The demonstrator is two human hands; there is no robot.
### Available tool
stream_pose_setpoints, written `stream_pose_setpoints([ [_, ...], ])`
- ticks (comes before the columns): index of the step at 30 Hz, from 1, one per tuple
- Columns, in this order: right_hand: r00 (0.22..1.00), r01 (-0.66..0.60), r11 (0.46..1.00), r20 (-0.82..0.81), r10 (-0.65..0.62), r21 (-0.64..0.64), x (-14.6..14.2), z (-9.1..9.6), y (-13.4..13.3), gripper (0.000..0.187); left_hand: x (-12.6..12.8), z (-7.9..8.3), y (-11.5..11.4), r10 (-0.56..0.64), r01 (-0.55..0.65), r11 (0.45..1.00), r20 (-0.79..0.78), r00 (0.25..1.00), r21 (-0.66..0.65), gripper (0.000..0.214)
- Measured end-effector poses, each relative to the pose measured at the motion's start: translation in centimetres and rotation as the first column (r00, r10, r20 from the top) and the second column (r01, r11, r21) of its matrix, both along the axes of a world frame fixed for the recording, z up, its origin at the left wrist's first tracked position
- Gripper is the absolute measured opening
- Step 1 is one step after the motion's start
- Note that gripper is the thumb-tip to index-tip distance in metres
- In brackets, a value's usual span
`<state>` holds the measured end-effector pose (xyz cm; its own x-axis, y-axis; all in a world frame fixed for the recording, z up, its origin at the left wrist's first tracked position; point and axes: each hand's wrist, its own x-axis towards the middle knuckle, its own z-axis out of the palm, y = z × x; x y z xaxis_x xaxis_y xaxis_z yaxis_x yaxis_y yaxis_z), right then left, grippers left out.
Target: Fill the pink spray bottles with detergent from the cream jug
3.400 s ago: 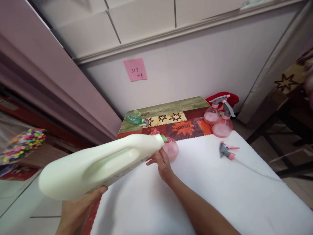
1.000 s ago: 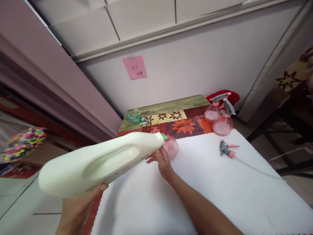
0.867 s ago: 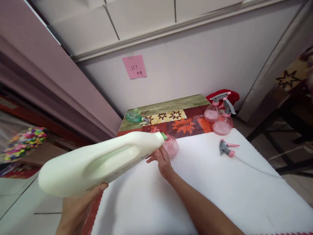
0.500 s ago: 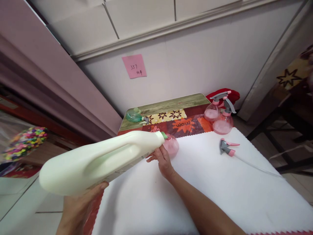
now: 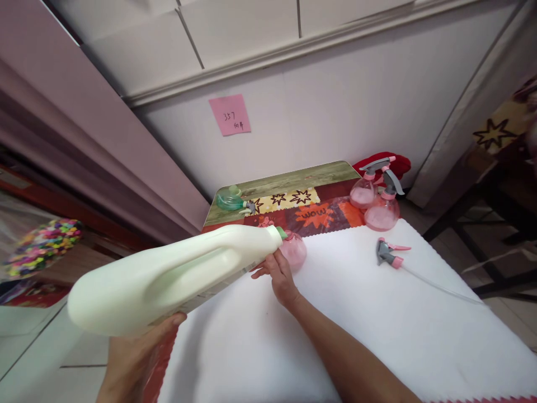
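Note:
A large pale-green detergent jug (image 5: 168,274) lies tilted on its side in the air, its green spout pointing right. My left hand (image 5: 142,341) grips the jug's base end from below, the thumb along its lower edge. Under the neck, my right hand (image 5: 279,277) has its fingers bent against the jug; some fingertips are hidden beneath it. The spout meets the mouth of a round pink spray bottle (image 5: 296,252) with its top off, standing on the white cloth. Whether liquid flows is hidden. To the right lies a grey-and-pink trigger spray head (image 5: 390,254) with a long clear tube.
Two pink spray bottles with heads on, one nearer (image 5: 382,215) and one behind (image 5: 363,193), stand at the back right. A green spray bottle (image 5: 230,201) lies at the back left of the table (image 5: 289,179). A pink note (image 5: 230,115) is on the wall.

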<state>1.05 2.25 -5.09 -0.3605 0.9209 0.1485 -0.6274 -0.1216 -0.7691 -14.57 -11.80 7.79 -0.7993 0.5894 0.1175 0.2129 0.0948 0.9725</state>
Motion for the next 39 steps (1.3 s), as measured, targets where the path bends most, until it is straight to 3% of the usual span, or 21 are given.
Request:
stream_pose_setpoints([
  [14, 1.0, -0.01, 1.0, -0.007, 0.01, 0.001, 0.1, 0.0, 0.0, 0.05, 0.5, 0.1, 0.1, 0.027, -0.027, 1.0, 0.014, 1.0, 0.006, 0.078],
  [29, 0.999, -0.033, 0.999, -0.021, 0.034, 0.011, 0.1, -0.1, 0.1, 0.05, -1.2, -0.6, -0.4, 0.002, -0.003, 1.0, -0.039, 0.999, -0.021, 0.075],
  [34, 0.999, -0.03, 1.0, -0.034, 0.03, 0.006, 0.0, 0.0, 0.1, 0.051, -3.1, -1.7, -0.4, 0.029, -0.028, 0.999, -0.064, 0.998, 0.014, 0.077],
  [39, 0.999, -0.029, 1.0, -0.035, 0.029, 0.002, 0.0, 0.0, 0.1, 0.052, -5.4, -2.6, -0.7, -0.022, 0.022, 1.0, -0.05, 0.998, 0.004, 0.082],
])
